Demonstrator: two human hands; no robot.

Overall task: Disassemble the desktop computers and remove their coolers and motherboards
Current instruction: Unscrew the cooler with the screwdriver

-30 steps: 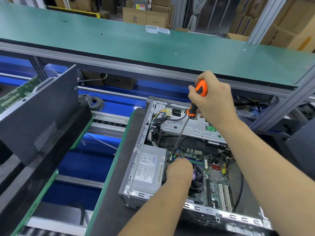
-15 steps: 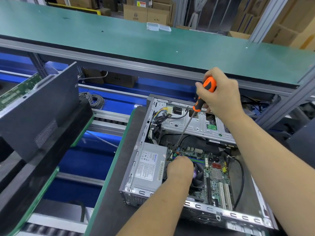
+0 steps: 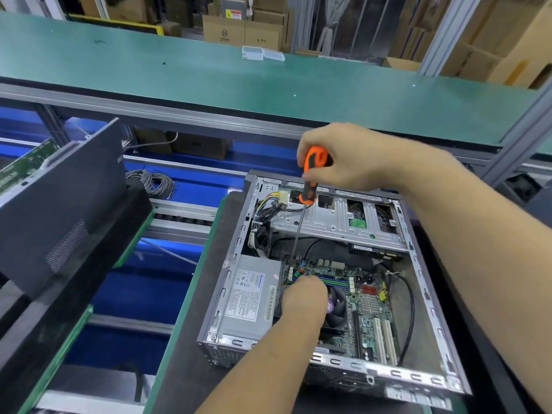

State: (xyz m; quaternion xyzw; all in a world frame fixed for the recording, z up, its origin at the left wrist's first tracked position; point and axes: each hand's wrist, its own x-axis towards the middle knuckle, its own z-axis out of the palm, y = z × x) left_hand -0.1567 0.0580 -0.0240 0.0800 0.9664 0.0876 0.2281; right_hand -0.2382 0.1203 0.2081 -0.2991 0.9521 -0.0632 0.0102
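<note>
Lying on its side with the cover off, the computer case point(image 3: 328, 279) sits on a dark mat point(image 3: 191, 324) at the near right of the workstation. Inside it, the green motherboard point(image 3: 367, 312) occupies the floor of the case, the grey power supply point(image 3: 251, 297) sits along the left wall, and a silver drive cage point(image 3: 337, 219) spans the far end with a bundle of cables point(image 3: 263, 222) at its left. The black cooler fan point(image 3: 337, 309) stands on the motherboard just right of the power supply. The right hand point(image 3: 352, 156) is held above the far edge of the case, its fingers curled tight round the orange and black handle of a screwdriver point(image 3: 310, 180); the thin shaft slants down to the far left corner of the motherboard, and the tip is too small to place exactly. The left hand point(image 3: 304, 297) rests down on the cooler fan with its fingers bent toward the shaft's lower end; whether they pinch anything cannot be told. A green conveyor belt point(image 3: 209, 76) runs across behind, carrying a small clear plastic box point(image 3: 263, 52). A dark panel point(image 3: 59, 204) leans at the left.
</note>
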